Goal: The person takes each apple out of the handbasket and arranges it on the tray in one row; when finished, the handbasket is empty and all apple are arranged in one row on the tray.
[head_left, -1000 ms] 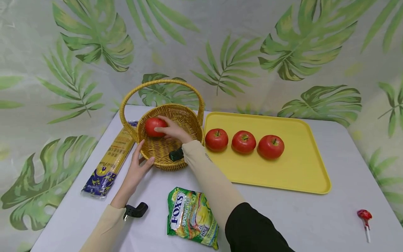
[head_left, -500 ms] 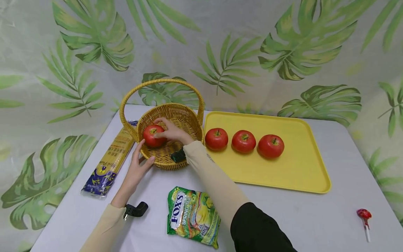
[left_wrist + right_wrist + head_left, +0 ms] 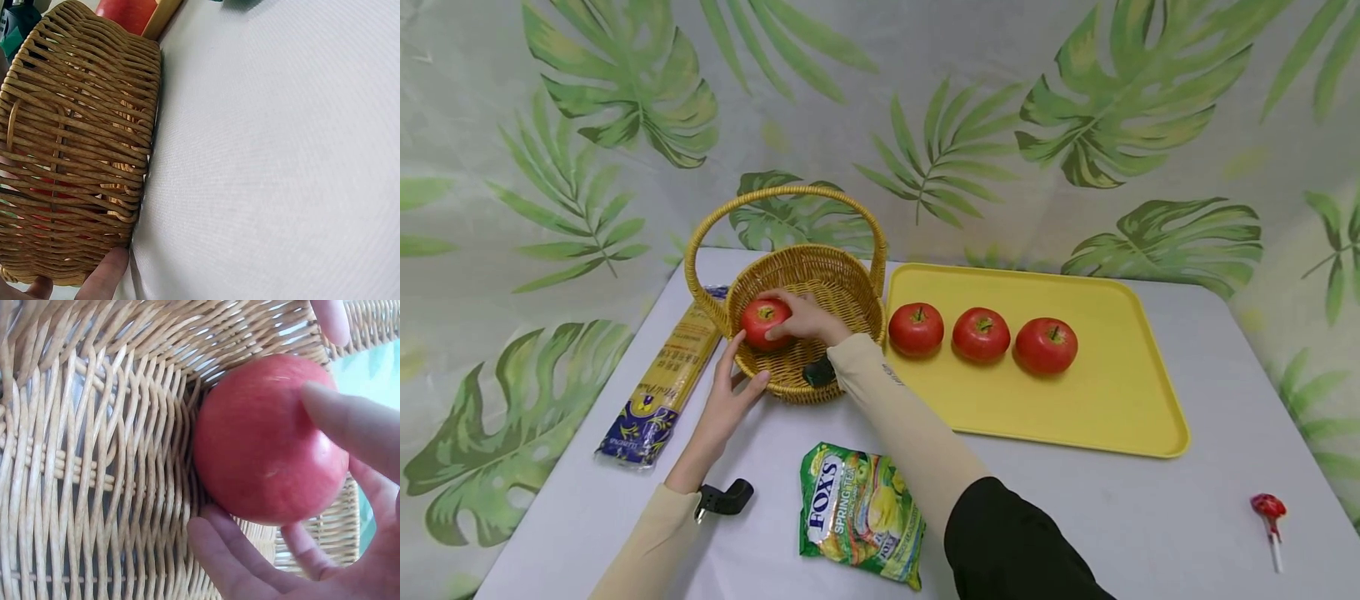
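A red apple sits against the left inner wall of the wicker basket, which has a tall hoop handle. Around that apple my right hand curls, with thumb and fingers on opposite sides; the right wrist view shows the apple close up, against the weave. My left hand touches the basket's front left outside with outstretched fingers. In the left wrist view, fingertips press low on the basket's woven wall.
Right of the basket lies a yellow tray bearing three apples in a row. A spaghetti pack lies left of the basket. A green candy bag lies in front, and a red lollipop at far right.
The apple in my right hand has come down and nearer within the basket, its stem now facing up. My right hand has lowered with it. The left hand keeps its place.
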`<state>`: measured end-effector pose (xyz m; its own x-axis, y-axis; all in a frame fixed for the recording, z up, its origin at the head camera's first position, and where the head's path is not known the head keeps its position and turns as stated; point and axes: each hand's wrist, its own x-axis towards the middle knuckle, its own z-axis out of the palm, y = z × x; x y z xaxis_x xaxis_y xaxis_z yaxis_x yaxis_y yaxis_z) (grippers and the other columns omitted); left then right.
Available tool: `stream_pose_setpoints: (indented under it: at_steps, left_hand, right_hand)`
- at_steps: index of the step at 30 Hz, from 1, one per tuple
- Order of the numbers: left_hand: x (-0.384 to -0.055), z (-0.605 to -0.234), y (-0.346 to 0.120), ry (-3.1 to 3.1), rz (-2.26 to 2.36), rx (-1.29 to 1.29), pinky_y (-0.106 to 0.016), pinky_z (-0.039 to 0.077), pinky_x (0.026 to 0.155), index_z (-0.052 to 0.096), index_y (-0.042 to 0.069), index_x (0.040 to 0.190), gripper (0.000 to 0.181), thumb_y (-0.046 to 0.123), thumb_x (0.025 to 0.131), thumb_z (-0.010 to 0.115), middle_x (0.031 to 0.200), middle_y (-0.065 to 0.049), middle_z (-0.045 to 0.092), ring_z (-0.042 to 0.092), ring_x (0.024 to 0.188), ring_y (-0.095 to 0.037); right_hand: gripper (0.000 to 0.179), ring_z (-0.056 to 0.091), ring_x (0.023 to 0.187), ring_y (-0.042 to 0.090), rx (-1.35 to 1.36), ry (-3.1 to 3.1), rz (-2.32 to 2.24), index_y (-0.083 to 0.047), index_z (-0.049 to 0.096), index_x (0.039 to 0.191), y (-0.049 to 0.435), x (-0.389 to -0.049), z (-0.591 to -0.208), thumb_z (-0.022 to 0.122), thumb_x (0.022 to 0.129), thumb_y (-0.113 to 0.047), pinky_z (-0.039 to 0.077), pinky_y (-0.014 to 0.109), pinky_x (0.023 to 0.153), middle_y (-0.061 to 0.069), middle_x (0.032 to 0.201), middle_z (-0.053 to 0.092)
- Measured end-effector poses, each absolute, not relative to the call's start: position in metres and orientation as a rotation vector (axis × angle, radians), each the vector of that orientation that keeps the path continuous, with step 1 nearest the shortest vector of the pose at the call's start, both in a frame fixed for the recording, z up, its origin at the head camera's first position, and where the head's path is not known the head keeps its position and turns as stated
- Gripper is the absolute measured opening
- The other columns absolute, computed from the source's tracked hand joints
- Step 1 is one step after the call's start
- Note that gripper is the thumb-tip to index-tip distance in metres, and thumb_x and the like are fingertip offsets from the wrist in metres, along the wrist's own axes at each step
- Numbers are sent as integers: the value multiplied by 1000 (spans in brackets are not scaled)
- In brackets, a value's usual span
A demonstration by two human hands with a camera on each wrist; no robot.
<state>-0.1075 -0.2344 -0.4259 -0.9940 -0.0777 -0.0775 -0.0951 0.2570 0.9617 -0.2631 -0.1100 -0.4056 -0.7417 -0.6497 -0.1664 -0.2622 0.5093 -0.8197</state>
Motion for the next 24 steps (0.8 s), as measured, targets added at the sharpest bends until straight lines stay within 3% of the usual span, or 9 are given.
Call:
stream_pose_setpoints:
  at_steps: [8,17,24]
  left_hand:
    - [-109,-429,-236,2477,1910,-163,-64,27,103,7,17,155,72,19,99,53,157,-17,-6,13,135,-52]
    - [-118,-457,-246,2515,1900,-146,-63,31,101,9,31,154,73,23,98,55,157,-11,-5,16,136,-49]
    - [-109,-433,-238,2479,1915,-138,-64,29,102,7,19,155,73,18,99,53,156,-17,-7,14,135,-52]
  right_hand:
    - [67,50,117,30,-765,2203,-1264,-9,42,141,-112,-261,-405,73,82,-2,44,33,93,16,136,47]
    - [61,53,111,27,-825,2309,-1191,-11,48,136,-107,-263,-402,77,82,-17,45,32,90,15,131,52]
    - [60,54,103,24,-871,2208,-1299,-13,47,136,-92,-267,-394,74,83,-22,54,38,75,15,126,50]
